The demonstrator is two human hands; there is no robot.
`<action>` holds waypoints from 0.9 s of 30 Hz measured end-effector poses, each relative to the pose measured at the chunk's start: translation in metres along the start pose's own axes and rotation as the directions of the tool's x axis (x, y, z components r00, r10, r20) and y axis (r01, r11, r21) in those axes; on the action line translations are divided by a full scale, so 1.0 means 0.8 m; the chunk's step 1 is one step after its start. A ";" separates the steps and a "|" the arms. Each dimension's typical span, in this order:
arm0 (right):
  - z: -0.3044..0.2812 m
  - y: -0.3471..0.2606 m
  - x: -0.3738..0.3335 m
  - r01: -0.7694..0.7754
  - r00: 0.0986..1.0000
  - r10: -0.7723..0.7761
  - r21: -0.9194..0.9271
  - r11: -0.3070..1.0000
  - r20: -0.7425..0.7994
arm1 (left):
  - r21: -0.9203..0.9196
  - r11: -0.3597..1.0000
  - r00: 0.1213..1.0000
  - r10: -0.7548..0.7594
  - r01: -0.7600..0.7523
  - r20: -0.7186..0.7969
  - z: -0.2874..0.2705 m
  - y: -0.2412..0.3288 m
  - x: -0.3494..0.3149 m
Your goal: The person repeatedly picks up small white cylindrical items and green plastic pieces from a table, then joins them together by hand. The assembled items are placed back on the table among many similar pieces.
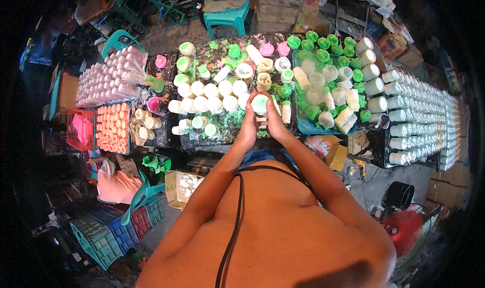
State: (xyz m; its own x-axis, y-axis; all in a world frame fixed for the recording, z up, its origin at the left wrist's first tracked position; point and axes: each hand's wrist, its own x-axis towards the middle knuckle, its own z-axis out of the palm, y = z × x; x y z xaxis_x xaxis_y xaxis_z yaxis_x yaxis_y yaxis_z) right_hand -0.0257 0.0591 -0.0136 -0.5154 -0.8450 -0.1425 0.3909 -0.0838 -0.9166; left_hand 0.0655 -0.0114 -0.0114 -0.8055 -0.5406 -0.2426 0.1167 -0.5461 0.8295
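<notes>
Between my two hands is a round white mould (259,105) with a pale green face turned up. My left hand (248,123) curves round its left side, and my right hand (275,121) presses on its right side, fingertips almost meeting at the far edge. Just left of them stand rows of white cylindrical moulds (200,104). Beyond the hands is a cream mould part with a hollow (264,80). A white piece (286,112) stands to the right of my right hand.
A tray (305,128) of white and green pieces lies on the right, with rows of white cylinders (401,130) farther right. Pink-white pieces (108,78) and peach cups (112,129) fill the left. A red fan (404,232) stands behind my right side; a green chair (227,18) is opposite.
</notes>
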 end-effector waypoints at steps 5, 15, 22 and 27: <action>-0.035 -0.008 0.009 0.079 0.996 -0.071 -0.166 0.983 0.049 | -0.023 0.997 0.994 -0.071 0.070 -0.080 0.026 -0.003 0.015; -0.056 -0.018 0.030 0.075 0.997 -0.079 -0.283 0.956 -0.001 | -0.029 0.992 0.992 -0.124 0.123 -0.038 0.049 0.006 0.037; -0.071 -0.018 0.039 0.022 1.000 -0.019 -0.193 0.981 0.019 | -0.025 0.995 0.996 -0.093 0.093 0.004 0.054 0.005 0.052; -0.074 -0.011 0.043 0.046 0.999 -0.050 -0.298 0.954 -0.004 | 0.004 0.991 0.987 -0.137 0.137 -0.087 0.055 0.004 0.057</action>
State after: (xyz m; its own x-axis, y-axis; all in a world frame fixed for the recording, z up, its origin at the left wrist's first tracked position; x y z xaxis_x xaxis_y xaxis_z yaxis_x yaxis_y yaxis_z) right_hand -0.0917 0.0621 -0.0321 -0.5374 -0.8376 -0.0983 0.1218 0.0383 -0.9918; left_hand 0.0036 -0.0100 0.0025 -0.7601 -0.5148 -0.3965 0.0026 -0.6126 0.7904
